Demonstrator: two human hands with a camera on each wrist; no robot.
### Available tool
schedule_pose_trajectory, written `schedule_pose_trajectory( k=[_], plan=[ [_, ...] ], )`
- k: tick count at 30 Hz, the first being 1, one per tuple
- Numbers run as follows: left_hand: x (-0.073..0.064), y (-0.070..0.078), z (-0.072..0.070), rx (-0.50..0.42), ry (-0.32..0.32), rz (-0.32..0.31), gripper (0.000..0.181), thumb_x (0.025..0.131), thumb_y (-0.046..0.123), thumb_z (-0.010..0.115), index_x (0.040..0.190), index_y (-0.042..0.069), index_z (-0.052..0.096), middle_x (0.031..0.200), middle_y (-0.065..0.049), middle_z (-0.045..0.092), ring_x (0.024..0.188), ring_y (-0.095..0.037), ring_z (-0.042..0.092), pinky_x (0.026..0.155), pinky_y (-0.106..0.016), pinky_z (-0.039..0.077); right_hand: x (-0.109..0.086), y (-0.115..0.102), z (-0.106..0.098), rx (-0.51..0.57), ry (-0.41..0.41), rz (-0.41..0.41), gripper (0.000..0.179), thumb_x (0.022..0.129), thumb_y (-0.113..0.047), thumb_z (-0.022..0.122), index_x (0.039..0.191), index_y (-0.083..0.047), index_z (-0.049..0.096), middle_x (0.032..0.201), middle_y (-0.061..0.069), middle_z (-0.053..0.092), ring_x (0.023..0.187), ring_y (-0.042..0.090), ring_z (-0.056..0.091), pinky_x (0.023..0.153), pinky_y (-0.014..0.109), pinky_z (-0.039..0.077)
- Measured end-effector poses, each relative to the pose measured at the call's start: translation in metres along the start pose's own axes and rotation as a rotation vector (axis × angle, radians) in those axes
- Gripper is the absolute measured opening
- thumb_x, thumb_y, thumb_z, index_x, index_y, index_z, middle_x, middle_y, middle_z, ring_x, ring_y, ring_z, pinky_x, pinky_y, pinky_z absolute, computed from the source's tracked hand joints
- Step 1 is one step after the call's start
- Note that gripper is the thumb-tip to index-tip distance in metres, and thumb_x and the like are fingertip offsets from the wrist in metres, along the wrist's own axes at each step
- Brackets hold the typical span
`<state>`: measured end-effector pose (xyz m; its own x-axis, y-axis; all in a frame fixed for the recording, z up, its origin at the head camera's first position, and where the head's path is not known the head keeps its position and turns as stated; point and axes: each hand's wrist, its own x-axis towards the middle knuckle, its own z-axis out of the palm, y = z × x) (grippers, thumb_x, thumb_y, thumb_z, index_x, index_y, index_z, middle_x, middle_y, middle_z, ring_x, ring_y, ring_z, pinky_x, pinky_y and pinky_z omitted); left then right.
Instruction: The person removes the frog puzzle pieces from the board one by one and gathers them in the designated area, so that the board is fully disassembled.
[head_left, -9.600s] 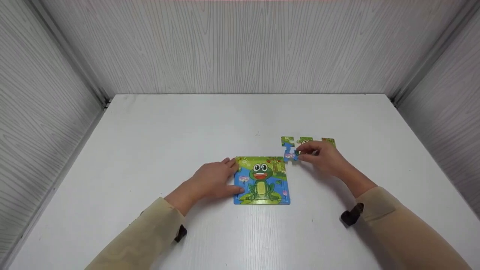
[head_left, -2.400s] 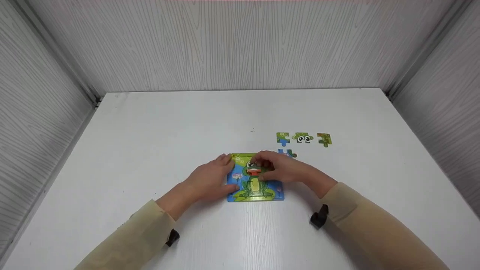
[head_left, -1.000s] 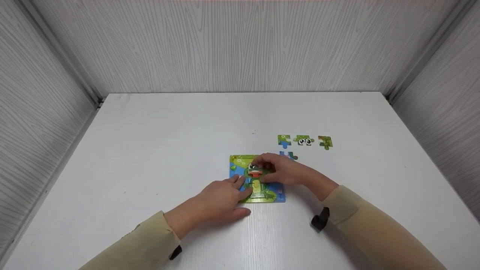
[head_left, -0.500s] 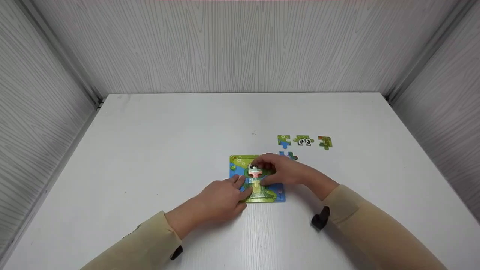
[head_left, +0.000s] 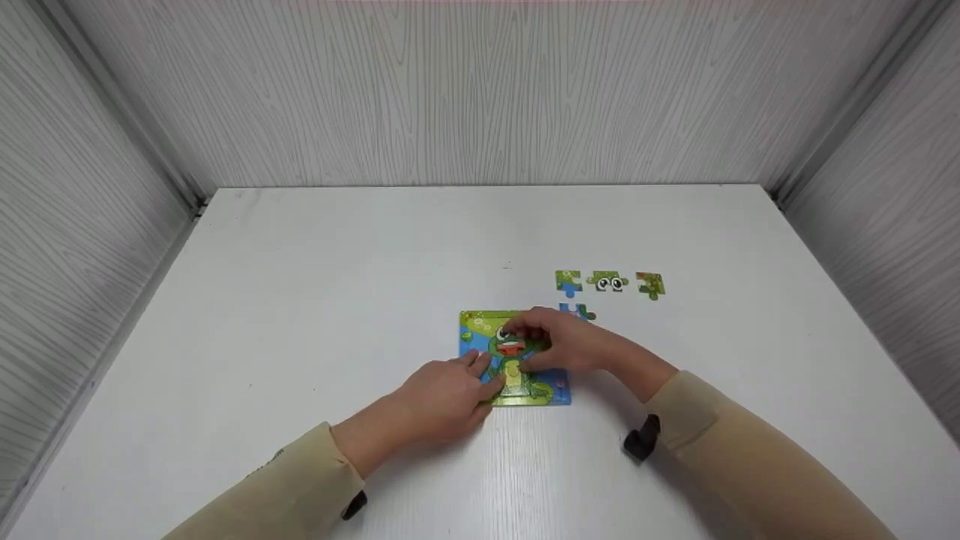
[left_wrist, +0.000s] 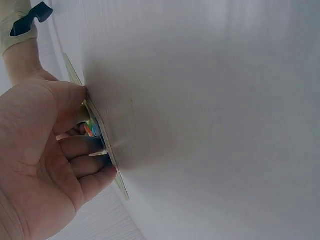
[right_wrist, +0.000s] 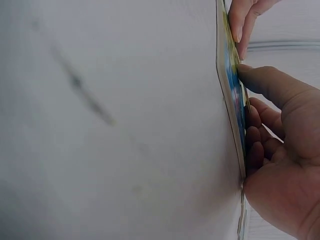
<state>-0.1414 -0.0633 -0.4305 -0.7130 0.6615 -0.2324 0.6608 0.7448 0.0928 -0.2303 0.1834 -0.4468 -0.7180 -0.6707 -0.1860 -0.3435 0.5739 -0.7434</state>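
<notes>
A square frog puzzle board [head_left: 480, 328] in green and blue lies flat on the white table. My left hand [head_left: 442, 397] rests over its lower left part, fingers fairly straight on the picture. In the left wrist view the left thumb [left_wrist: 75, 91] touches the board's edge. Above the board's middle, my right hand [head_left: 566, 337] pinches a puzzle piece [head_left: 512, 361] between thumb and fingers, over the frog's mouth and belly. The right wrist view shows the right thumb [right_wrist: 260, 77] low at the board's face. The right fingers hide part of the frog's head.
Several loose puzzle pieces lie behind and right of the board: a corner piece [head_left: 568, 281], an eyes piece [head_left: 607, 281], another green piece [head_left: 651, 283] and a blue piece [head_left: 572, 308], partly behind the right hand. White panels [head_left: 480, 97] wall in the table [head_left: 337, 277].
My right hand has come from the loose pieces to the board's middle. My left hand has slid from the board's left edge toward its near-left corner. The pinched piece has just tilted slightly.
</notes>
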Motion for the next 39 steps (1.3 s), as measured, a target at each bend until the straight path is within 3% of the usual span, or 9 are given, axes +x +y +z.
schedule_pose_trajectory(
  k=[16,26,39],
  plan=[
    [0.0,0.001,-0.002,0.016,0.019,0.003,0.046,0.111,0.035,0.053,0.154,0.019,0.06,0.16,-0.018,0.05,0.148,-0.033,0.047,0.108,-0.049,0.052,-0.002,-0.003,-0.004,0.025,0.05,-0.004,0.051,0.097,-0.02,0.078,0.146,-0.013,0.063,0.117,0.001,0.065,0.102,0.021,0.056,0.09,0.036,0.049],
    [0.0,0.001,-0.001,0.012,0.014,-0.002,0.046,0.111,0.036,0.054,0.154,0.019,0.059,0.16,-0.017,0.05,0.148,-0.034,0.047,0.109,-0.049,0.052,-0.012,-0.014,-0.022,-0.009,0.143,-0.069,0.05,0.096,-0.023,0.08,0.143,-0.015,0.066,0.123,-0.002,0.069,0.109,0.021,0.061,0.093,0.042,0.052],
    [-0.001,0.002,-0.002,-0.024,0.028,-0.006,0.046,0.111,0.033,0.054,0.154,0.017,0.059,0.159,-0.018,0.051,0.148,-0.035,0.048,0.109,-0.051,0.052,-0.036,-0.004,-0.048,-0.006,0.215,-0.041,0.047,0.096,-0.019,0.081,0.141,-0.014,0.068,0.129,0.0,0.07,0.115,0.029,0.062,0.093,0.043,0.052]
  ],
)
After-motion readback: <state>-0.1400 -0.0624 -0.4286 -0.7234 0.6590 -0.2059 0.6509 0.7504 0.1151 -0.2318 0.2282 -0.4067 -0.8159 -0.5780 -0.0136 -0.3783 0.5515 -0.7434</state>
